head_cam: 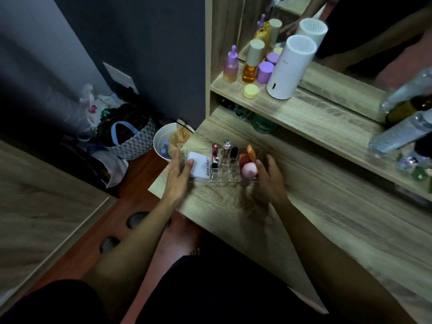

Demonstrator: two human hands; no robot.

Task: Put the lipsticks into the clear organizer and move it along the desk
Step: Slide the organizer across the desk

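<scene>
The clear organizer [230,175] stands on the wooden desk [304,218] near its left end. Several lipsticks stand upright in its slots: a red one [214,149], a silver-capped one [226,147], a black one [234,152] and a silver-black one [215,163]. A white compact [198,167] fills its left part, and pink and red sponges [249,169] its right part. My left hand [178,176] presses the organizer's left end, fingers on the compact. My right hand [268,176] holds the right end.
A white cup [163,141] sits just off the desk's left corner, above bags on the floor [126,139]. The upper shelf [315,108] carries purple and amber bottles and a white cylinder [289,66]. Clear bottles [404,127] lie at the right.
</scene>
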